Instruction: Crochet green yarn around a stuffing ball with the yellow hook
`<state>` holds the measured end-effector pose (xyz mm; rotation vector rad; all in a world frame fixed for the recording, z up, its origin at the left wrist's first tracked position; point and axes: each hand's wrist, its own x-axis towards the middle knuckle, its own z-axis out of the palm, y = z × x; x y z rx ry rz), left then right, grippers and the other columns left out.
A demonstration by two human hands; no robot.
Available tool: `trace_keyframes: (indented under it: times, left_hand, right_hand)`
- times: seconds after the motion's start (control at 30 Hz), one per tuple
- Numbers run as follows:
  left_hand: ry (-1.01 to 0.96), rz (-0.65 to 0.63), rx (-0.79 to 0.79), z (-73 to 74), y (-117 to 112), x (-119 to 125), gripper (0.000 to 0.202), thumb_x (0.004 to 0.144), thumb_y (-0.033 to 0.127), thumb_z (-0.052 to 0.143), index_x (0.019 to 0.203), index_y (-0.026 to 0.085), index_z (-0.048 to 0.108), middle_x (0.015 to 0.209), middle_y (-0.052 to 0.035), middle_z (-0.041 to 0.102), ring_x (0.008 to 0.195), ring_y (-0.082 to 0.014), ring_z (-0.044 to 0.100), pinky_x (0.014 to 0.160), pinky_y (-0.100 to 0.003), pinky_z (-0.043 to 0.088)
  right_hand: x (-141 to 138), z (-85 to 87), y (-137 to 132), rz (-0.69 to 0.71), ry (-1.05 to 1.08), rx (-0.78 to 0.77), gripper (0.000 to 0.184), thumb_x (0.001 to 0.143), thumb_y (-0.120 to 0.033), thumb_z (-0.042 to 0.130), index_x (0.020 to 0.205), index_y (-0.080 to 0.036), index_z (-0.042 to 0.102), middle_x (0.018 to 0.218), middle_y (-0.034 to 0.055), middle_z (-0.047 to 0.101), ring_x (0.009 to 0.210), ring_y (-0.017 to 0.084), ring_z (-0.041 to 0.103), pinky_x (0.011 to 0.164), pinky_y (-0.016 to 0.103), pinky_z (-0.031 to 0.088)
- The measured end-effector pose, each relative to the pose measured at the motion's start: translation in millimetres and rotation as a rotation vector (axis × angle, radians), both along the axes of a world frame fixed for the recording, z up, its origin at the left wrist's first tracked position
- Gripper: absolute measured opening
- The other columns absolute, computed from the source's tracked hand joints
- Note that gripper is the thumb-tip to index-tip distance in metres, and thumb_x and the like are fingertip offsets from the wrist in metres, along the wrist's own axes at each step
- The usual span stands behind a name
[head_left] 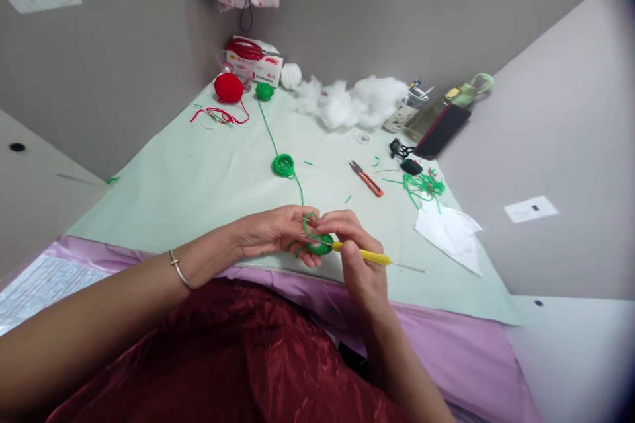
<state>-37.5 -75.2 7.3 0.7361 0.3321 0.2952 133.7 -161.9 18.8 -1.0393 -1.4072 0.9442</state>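
Observation:
Near the table's front edge, my left hand [278, 231] holds a small green crochet piece [321, 246] between its fingers. My right hand [361, 258] grips a crochet hook [370, 255] by its yellow handle, its thin metal shaft pointing left over the green piece. A loop of green yarn stands up around the left fingertips. From my left hand the yarn runs up to a green coiled ring [283, 165] and on to a green yarn ball [264, 91]. Whether the hook's tip sits inside a stitch is too small to tell.
Thread snips [366, 178] with orange handles lie beyond my right hand. White stuffing [357, 100], a red yarn ball [229, 88] and a white yarn ball [291, 76] stand at the back. At right are green yarn scraps [423, 184], white paper [449, 232] and a dark phone-like slab [442, 131].

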Motion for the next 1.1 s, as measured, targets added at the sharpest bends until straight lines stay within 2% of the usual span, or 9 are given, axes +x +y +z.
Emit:
trace_keyframes:
  times: [0.13, 0.27, 0.4, 0.57, 0.73, 0.83, 1.0, 1.1]
  left_hand:
    - [-0.018, 0.052, -0.044, 0.0, -12, 8, 0.034, 0.068, 0.025, 0.090, 0.079, 0.015, 0.059, 0.071, -0.0005, 0.070, 0.059, -0.0130, 0.071, 0.063, -0.024, 0.055]
    - [-0.025, 0.182, -0.069, 1.4, -28, 14, 0.030, 0.073, 0.027, 0.086, 0.082, 0.015, 0.060, 0.073, 0.0001, 0.069, 0.064, -0.0120, 0.069, 0.066, -0.024, 0.055]
    - [-0.017, 0.343, -0.064, 4.3, -36, 16, 0.026, 0.075, 0.024, 0.084, 0.079, 0.015, 0.061, 0.075, 0.0021, 0.065, 0.069, -0.0097, 0.064, 0.068, -0.023, 0.052]
    - [-0.011, 0.481, -0.042, 10.7, -39, 16, 0.019, 0.076, 0.018, 0.082, 0.079, 0.014, 0.064, 0.074, 0.0028, 0.061, 0.070, -0.0093, 0.059, 0.070, -0.023, 0.051]
    - [-0.040, 0.428, -0.034, 11.0, -36, 13, 0.016, 0.082, 0.021, 0.079, 0.088, 0.012, 0.068, 0.086, -0.0015, 0.066, 0.082, -0.0125, 0.063, 0.080, -0.027, 0.053]
    - [-0.022, 0.393, -0.012, 9.1, -33, 10, 0.018, 0.080, 0.022, 0.079, 0.086, 0.013, 0.065, 0.087, -0.0021, 0.067, 0.082, -0.0124, 0.064, 0.081, -0.027, 0.053]
    - [0.068, 0.410, 0.090, 7.0, -31, 10, 0.019, 0.073, 0.017, 0.079, 0.080, 0.014, 0.061, 0.075, -0.0001, 0.067, 0.068, -0.0121, 0.065, 0.067, -0.025, 0.052]
    - [0.106, 0.433, 0.116, 6.6, -33, 13, 0.022, 0.071, 0.016, 0.077, 0.073, 0.017, 0.055, 0.062, 0.0027, 0.063, 0.055, -0.0114, 0.061, 0.055, -0.023, 0.048]
  right_hand:
    - [3, -0.8, -5, -0.033, -0.095, 0.060, 0.020, 0.096, -0.042, 0.065, 0.108, -0.035, 0.081, 0.101, 0.0061, 0.070, 0.101, 0.023, 0.063, 0.090, 0.037, 0.051]
    - [3, -3.9, -7, -0.098, -0.140, 0.161, 0.017, 0.094, -0.031, 0.070, 0.107, -0.036, 0.080, 0.099, 0.0042, 0.072, 0.096, 0.021, 0.066, 0.084, 0.034, 0.054]
    - [0, -6.0, -4, -0.115, -0.190, 0.167, 0.024, 0.095, -0.018, 0.067, 0.110, -0.034, 0.078, 0.103, 0.0028, 0.073, 0.097, 0.018, 0.067, 0.086, 0.032, 0.055]
    - [-5, -7.3, -1, -0.130, -0.169, 0.152, 0.026, 0.096, -0.016, 0.065, 0.112, -0.033, 0.076, 0.110, 0.0029, 0.075, 0.106, 0.018, 0.068, 0.092, 0.033, 0.055]
    - [-5, -8.3, 0, -0.117, -0.108, 0.078, 0.024, 0.096, -0.018, 0.066, 0.111, -0.033, 0.077, 0.112, 0.0028, 0.075, 0.110, 0.019, 0.067, 0.096, 0.034, 0.055]
    - [-3, -6.6, 0, -0.101, -0.097, 0.061, 0.023, 0.095, -0.019, 0.068, 0.110, -0.034, 0.078, 0.111, 0.0018, 0.076, 0.109, 0.018, 0.067, 0.096, 0.034, 0.054]
    - [-3, -6.8, 0, -0.059, -0.098, 0.045, 0.023, 0.094, -0.020, 0.069, 0.108, -0.034, 0.080, 0.106, 0.0022, 0.076, 0.101, 0.019, 0.068, 0.083, 0.032, 0.056]
    - [-5, -11.5, 0, -0.058, -0.100, 0.074, 0.026, 0.095, -0.018, 0.066, 0.110, -0.036, 0.079, 0.105, 0.0020, 0.077, 0.100, 0.019, 0.068, 0.086, 0.035, 0.055]
